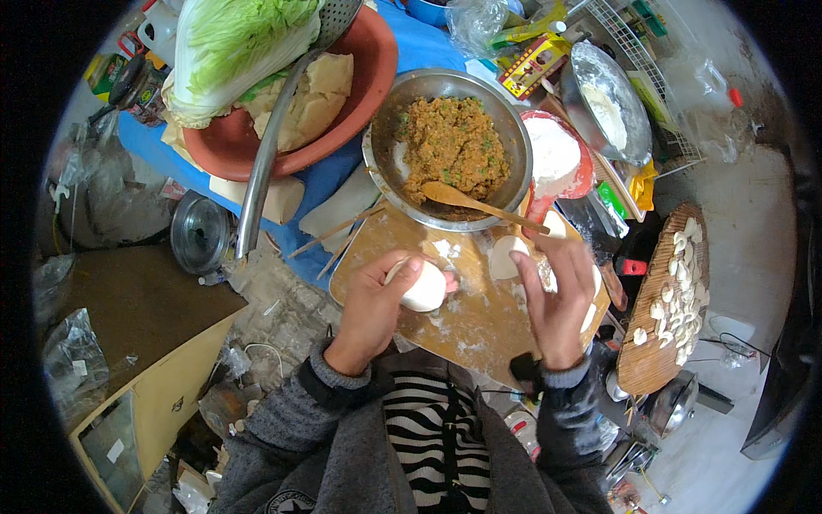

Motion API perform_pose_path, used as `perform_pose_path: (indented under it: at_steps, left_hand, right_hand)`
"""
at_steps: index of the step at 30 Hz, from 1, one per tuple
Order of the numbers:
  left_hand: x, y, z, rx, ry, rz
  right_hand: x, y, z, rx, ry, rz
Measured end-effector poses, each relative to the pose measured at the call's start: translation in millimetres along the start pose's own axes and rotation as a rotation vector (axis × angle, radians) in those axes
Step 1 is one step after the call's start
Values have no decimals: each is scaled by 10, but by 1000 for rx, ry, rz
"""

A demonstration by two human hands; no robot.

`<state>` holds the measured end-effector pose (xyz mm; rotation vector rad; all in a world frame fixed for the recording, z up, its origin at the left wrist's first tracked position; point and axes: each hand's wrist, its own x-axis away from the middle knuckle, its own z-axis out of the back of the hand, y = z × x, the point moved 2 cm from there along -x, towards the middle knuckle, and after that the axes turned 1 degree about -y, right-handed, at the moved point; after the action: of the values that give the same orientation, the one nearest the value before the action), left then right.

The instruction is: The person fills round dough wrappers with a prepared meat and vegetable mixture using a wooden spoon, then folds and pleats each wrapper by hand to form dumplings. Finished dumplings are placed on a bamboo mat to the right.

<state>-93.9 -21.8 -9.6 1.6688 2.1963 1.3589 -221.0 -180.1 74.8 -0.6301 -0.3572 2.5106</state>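
My left hand (379, 302) holds a round white dough wrapper (424, 289) above the floured wooden board (472, 344). The wrapper lies across its fingers with the thumb on the edge. My right hand (562, 289) hovers over the board's right side, thumb and fingers apart, and looks slightly blurred. Its fingertips are close to the handle end of a wooden spoon (475, 203); any contact is unclear. The spoon rests in a steel bowl (379, 183) of orange-brown minced filling (456, 141) with green bits. Another dough wrapper (506, 258) lies flat beside the right thumb, with more partly behind that hand.
A red scoop (585, 170) of flour and a floury metal bowl (632, 122) stand at upper right. Several shaped dumplings (681, 289) lie on a round stalk tray (642, 369). Chopsticks (337, 231) and a terracotta-coloured basin (225, 151) with napa cabbage (244, 51) and a skimmer (266, 164) are at left.
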Motion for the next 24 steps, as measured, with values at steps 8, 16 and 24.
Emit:
perform_pose_path:
  at_steps: [8,16,24]
  left_hand:
    - [-22,202,354,-29,106,-73]
    - [-75,361,462,86,139,-62]
    - [-120,333,407,190,164,-44]
  right_hand:
    - [-421,77,-272,369,-363,305]
    - [-412,11,-192,150,-435,152]
    - [-604,-210,-449,316,-453,301]
